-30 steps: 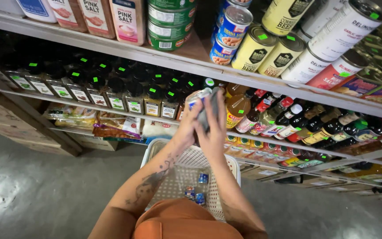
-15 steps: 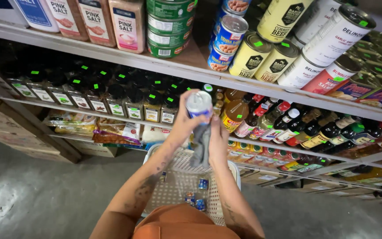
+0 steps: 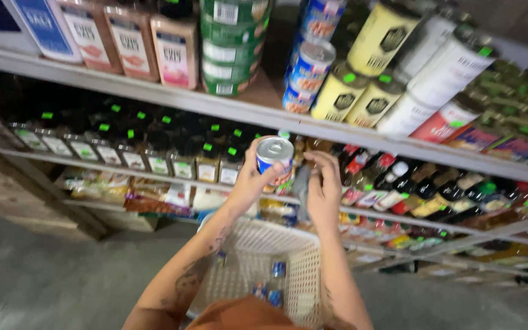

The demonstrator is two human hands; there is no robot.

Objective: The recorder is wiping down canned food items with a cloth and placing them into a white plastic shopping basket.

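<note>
My left hand (image 3: pixel 249 180) is wrapped around a small blue and white can (image 3: pixel 274 157), fingers curled behind it and thumb pressing the front, so the can sits upright with its silvery top facing me. I hold it up in front of the middle shelf (image 3: pixel 154 177), just over the far rim of the cream plastic basket (image 3: pixel 264 269) below my arms. My right hand (image 3: pixel 324 186) hangs just beside the can, fingers bent and drawn loosely together; it is too blurred to tell whether it pinches anything. A few small blue items (image 3: pixel 276 287) lie in the bottom of the basket. Dark bottles with green caps (image 3: pixel 209 162) line the shelf behind my left hand, red-capped sauce bottles (image 3: pixel 392 183) stand behind my right, and stacked blue cans (image 3: pixel 310 67) and yellow canisters (image 3: pixel 362 79) sit on the shelf above.
</note>
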